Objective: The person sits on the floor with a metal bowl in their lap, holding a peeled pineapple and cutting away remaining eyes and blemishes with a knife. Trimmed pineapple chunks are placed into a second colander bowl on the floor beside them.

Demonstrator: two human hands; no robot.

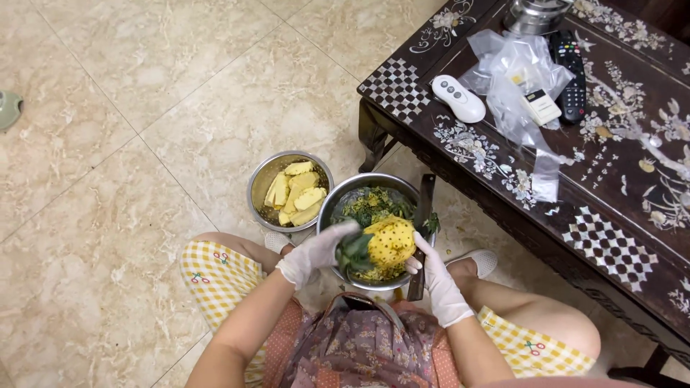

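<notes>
A: Holding steady over the larger round steel bowl (338,205), the peeled yellow pineapple with its green leafy crown (384,244) sits between both white-gloved hands. It hangs above a heap of green and yellow peelings.

B: How would it handle?

A: Judging by the look, fairly heavy for its size, firm at the core, but the bare flesh is likely wet and slick. The crown is the drier, rougher hold. The flesh would bruise under a hard squeeze.

B: Grip on each side?

A: The left hand (313,253) is curled around the crown end, fingers closed on the leaves. The right hand (431,269) cups the yellow body from the other side, fingers partly closed and pressed against the fruit; whether the thumb wraps under cannot be told. The long dark-bladed knife (422,223) lies across the bowl's rim beside that hand, seemingly loose.

B: Around it?

A: A smaller steel bowl of yellow pineapple slices (290,190) stands just beside the big one on the beige marble-tiled floor (144,108). The dark inlaid wooden table (611,215) holds a white remote (458,98), a black remote (571,72) and a crumpled clear plastic bag (514,79).
</notes>
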